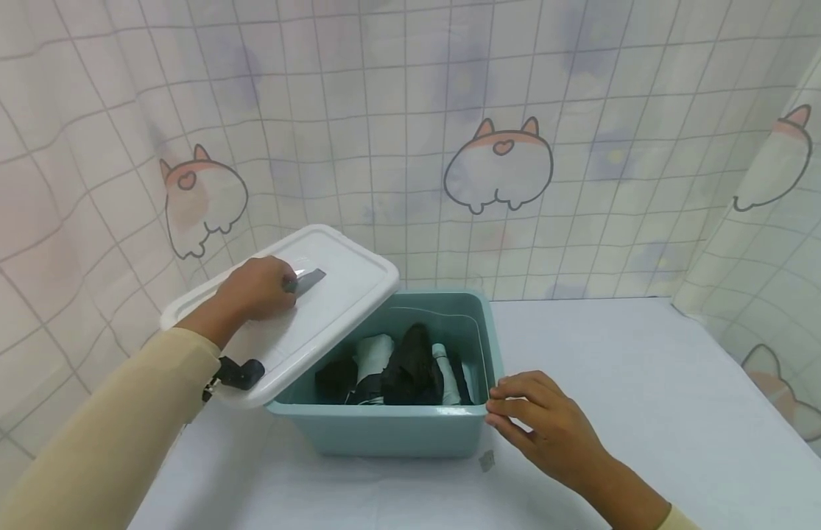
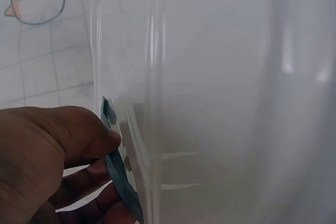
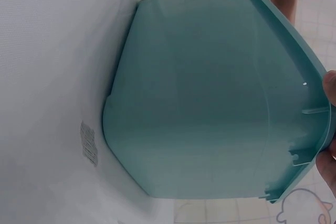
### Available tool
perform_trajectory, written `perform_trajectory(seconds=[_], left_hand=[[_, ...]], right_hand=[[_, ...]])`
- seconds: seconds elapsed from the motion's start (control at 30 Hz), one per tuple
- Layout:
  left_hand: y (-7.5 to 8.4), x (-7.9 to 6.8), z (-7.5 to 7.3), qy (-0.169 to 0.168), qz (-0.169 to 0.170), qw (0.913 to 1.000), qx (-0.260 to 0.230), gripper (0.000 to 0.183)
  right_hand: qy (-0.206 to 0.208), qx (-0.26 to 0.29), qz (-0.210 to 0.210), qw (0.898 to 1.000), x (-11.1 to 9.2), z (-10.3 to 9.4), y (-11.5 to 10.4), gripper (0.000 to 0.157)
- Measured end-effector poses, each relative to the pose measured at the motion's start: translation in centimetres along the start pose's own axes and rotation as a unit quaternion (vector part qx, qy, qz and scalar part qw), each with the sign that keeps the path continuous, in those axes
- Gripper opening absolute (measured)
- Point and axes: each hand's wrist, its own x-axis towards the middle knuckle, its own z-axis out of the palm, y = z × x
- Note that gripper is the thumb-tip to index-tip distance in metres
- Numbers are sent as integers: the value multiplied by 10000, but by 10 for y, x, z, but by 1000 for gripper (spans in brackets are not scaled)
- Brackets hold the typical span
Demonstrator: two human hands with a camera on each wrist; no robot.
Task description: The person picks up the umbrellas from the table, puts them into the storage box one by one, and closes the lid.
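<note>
My left hand (image 1: 261,287) grips the grey-blue handle (image 1: 309,280) on a white lid (image 1: 347,272). The lid is tilted above the left part of a teal plastic storage box (image 1: 403,433), partly covering its opening. In the left wrist view, thumb and fingers pinch the handle (image 2: 122,179) from both sides. At the box's front right corner, my right hand (image 1: 549,427) holds the rim with its fingertips; the right wrist view shows the box's side wall (image 3: 205,103) and only bits of the fingers. Inside lie dark bundled items (image 1: 410,368) and a pale rolled item (image 1: 445,374), whose kinds I cannot tell.
The box stands on a white-covered table (image 1: 609,368). Behind it hangs a checked curtain (image 1: 397,147) with cartoon animal prints, which also closes in both sides. A small grey patch (image 1: 487,461) shows on the cloth near the box's front right corner.
</note>
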Motion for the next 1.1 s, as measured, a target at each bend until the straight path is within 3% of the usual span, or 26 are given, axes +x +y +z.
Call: perform_trajectory(seconds=[1.1], left_hand=[[28,3,7,-486,336,9982,-91,42]], right_hand=[[27,9,-31,10000,1,0,0,38]])
